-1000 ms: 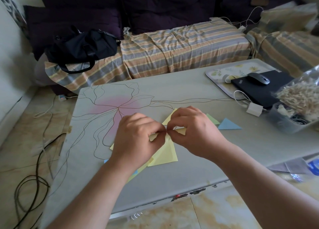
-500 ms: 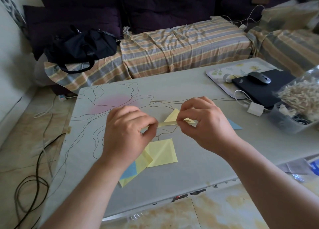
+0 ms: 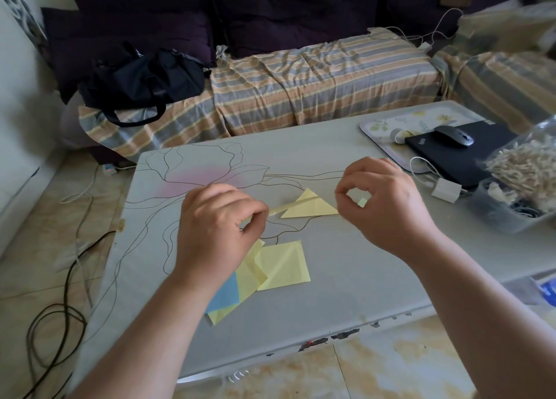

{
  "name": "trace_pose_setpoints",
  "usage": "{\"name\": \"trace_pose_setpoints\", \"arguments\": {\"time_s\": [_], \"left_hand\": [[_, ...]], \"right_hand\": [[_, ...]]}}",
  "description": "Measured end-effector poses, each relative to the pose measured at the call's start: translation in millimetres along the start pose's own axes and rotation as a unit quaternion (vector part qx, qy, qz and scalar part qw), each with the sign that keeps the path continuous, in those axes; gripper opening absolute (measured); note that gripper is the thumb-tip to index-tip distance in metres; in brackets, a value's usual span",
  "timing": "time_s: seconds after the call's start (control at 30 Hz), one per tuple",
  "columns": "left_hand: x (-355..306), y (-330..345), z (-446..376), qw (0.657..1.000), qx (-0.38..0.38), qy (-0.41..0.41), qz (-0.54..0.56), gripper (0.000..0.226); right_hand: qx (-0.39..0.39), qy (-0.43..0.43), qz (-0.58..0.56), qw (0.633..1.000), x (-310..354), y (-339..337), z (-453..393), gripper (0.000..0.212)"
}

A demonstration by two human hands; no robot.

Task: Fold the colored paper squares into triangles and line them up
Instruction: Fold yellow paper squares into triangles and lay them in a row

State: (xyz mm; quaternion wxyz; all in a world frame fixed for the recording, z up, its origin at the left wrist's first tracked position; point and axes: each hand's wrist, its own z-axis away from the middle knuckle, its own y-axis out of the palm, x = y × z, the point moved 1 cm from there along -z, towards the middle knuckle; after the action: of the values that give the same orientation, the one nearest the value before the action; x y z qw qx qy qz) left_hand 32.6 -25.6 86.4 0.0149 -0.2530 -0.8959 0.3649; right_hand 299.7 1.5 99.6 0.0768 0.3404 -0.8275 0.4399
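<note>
Since the earlier frames both hands are drawing apart, and the yellow triangle (image 3: 310,208) that was pinched between them is now lying flat on the grey table (image 3: 346,293), between the hands. Risk, as a judgement: the fold may be springing open, its upper flap is already standing slightly proud, and a brush from either withdrawing hand could be nudging it out of line with the finished triangles, of which only a pale green tip (image 3: 363,201) is showing behind the right fingers. Left hand (image 3: 216,233) is hovering over the unfolded stack, its fingers curled and its thumb and forefinger meeting at the triangle's left tip; whether they are gripping that tip cannot be told. Right hand (image 3: 382,206) is hovering just right of the triangle, fingers loosely curled and holding nothing visible. Yellow squares (image 3: 282,263) and a blue square (image 3: 224,293) are waiting near the table's front edge.
</note>
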Motion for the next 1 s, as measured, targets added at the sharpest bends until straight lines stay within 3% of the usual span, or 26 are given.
{"name": "trace_pose_setpoints", "arguments": {"time_s": [0.1, 0.27, 1.0], "left_hand": [[-2.4, 3.7, 0.5, 1.0, -0.007, 0.018, 0.005, 0.012], [-11.5, 9.1, 3.7, 0.998, -0.013, 0.053, 0.029, 0.012], [-14.2, 5.3, 3.2, 0.998, -0.01, 0.058, 0.022, 0.013]], "right_hand": [[-0.047, -0.013, -0.01, 0.999, 11.8, 0.8, 1.9, 0.007], [0.04, -0.084, -0.043, 0.995, 34.2, 31.3, 15.0, 0.011], [0.025, -0.118, -0.021, 0.992, 40.0, 33.7, 12.5, 0.005]]}}
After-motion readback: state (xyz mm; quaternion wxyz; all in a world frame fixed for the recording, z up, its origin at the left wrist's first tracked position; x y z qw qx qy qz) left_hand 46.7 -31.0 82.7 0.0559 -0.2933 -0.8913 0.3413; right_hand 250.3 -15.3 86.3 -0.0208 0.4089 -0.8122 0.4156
